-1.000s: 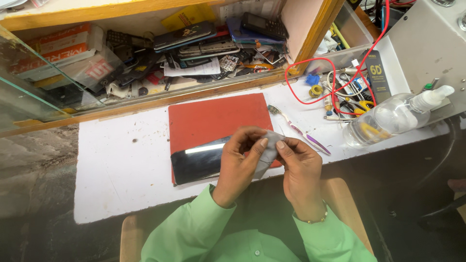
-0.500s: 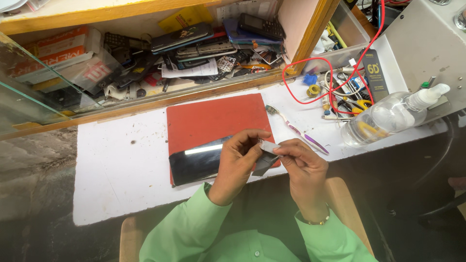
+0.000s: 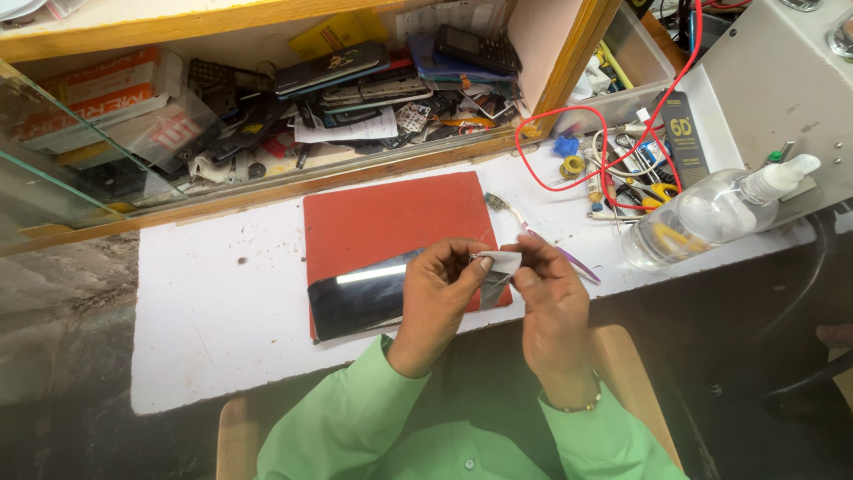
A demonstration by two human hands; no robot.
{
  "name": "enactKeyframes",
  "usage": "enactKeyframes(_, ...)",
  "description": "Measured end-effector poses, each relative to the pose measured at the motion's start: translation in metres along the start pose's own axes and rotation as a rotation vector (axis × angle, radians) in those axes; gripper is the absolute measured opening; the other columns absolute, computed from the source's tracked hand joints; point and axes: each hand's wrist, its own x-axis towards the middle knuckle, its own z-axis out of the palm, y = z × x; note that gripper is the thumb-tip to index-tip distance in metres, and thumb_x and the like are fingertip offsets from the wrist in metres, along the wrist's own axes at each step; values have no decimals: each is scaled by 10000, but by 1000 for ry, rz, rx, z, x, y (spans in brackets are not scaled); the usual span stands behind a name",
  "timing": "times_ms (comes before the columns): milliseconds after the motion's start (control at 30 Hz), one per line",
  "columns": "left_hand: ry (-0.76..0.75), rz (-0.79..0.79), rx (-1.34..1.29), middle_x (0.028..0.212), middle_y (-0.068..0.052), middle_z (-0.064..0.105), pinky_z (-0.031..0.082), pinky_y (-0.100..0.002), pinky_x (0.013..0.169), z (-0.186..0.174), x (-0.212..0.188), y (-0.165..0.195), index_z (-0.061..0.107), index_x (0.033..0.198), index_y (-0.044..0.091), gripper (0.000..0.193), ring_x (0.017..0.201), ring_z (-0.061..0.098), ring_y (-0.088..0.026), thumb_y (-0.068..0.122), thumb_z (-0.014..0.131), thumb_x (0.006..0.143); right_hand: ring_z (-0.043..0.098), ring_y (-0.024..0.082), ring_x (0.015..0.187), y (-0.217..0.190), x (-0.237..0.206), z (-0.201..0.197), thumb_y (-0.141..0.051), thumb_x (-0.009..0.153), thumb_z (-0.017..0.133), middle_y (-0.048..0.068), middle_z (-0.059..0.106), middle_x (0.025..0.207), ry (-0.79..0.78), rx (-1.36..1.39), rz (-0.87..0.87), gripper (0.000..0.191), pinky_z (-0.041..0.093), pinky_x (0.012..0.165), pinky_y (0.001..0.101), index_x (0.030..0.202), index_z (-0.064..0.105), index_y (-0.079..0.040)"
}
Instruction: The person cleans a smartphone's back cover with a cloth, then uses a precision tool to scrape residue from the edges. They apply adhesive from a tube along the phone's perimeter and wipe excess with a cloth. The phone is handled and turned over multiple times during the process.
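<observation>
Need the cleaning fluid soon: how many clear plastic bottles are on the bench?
1. The clear plastic bottle lies on its side at the right end of the white bench, by the red wire. Clutter may hide others.

A glossy black glass screen is seen on a matt red rubbery mat, beside a clear plastic bottle and a varnished wooden shelf edge.

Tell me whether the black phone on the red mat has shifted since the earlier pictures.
No. The black phone lies as before across the near left corner of the red mat, beside the left hand.
</observation>
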Motion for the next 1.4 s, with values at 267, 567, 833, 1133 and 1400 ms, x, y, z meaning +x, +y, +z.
enactKeyframes(267,-50,105,313,937,-60,733,563,-287,838,3,-14,8,699,1012,-13,100,893,696,-126,48,724,938,664,119,889,-51,6,-42,74,933,698,57,690,998,403,-339,-529,165,594,863,278,1073,673,-9)
enactKeyframes(567,-128,361,985,1149,-118,681,516,-409,905,-3,-32,36,701,1055,77,271,1076,661,-317,176,801,823,609,160,968,-218,77,-89,46,1002,726,116,628,1047,229,-1530,-789,124,481,881,278,1123,736,71)
enactKeyframes(833,-360,425,787,1516,-223,502,408,-444,1197,88,36,-25,416,1539,44,845,1442,479,-392,327,815,850,572,22,682,-193,62,-78,-58,902,745,13,685,838,508,-922,-474,135,460,642,168,1007,732,26)
enactKeyframes(1133,-608,365,708,1423,-196,557,453,-427,1084,204,135,-84,392,1523,46,1065,1330,552,-373,464,878,673,664,88,797,-178,85,-94,31,953,811,100,750,935,556,-979,-739,118,546,731,214,1032,760,101)
enactKeyframes(1400,-154,598,669,1310,-206,547,470,-469,1074,225,90,-92,442,1394,-7,878,1242,563,-396,343,877,717,640,60,657,-186,87,-72,-32,864,792,56,700,775,591,-910,-600,129,529,629,193,875,710,67)
